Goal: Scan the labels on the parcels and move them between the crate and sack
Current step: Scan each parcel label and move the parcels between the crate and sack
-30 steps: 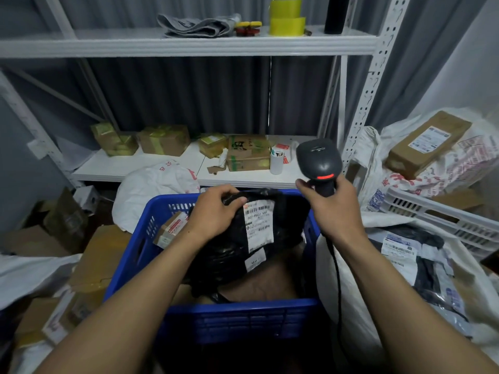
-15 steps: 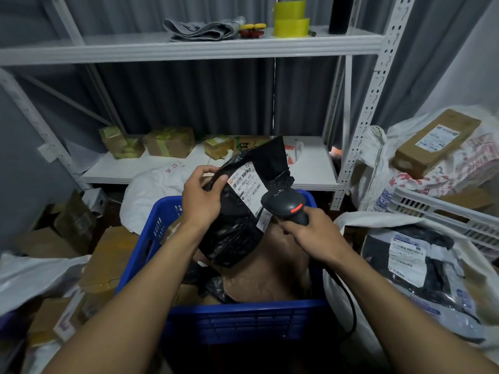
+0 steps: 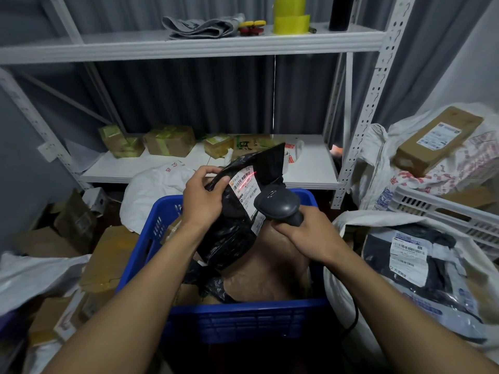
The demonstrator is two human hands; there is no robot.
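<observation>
My left hand [image 3: 201, 197] grips a black plastic parcel [image 3: 232, 233] by its upper left edge and holds it tilted above the blue crate [image 3: 243, 317]. A white shipping label [image 3: 244, 188] faces me, and a red scan line crosses its barcode. My right hand [image 3: 302, 229] grips the handle of a dark barcode scanner [image 3: 278, 205], its head close to the label's lower right. More brown and black parcels lie in the crate under the raised one. A white sack [image 3: 348, 265] at the right holds grey and black labelled parcels.
White metal shelving [image 3: 189, 47] stands behind the crate, with small taped boxes [image 3: 168, 140] on its lower board. A white crate [image 3: 442, 211] and a long brown box [image 3: 438, 140] sit at the right. Cardboard boxes [image 3: 108, 260] crowd the floor at the left.
My left hand lifted the black parcel out of the crate and tilted its label up. My right hand brought the scanner down from upright and aimed it at the label; a red line now shows.
</observation>
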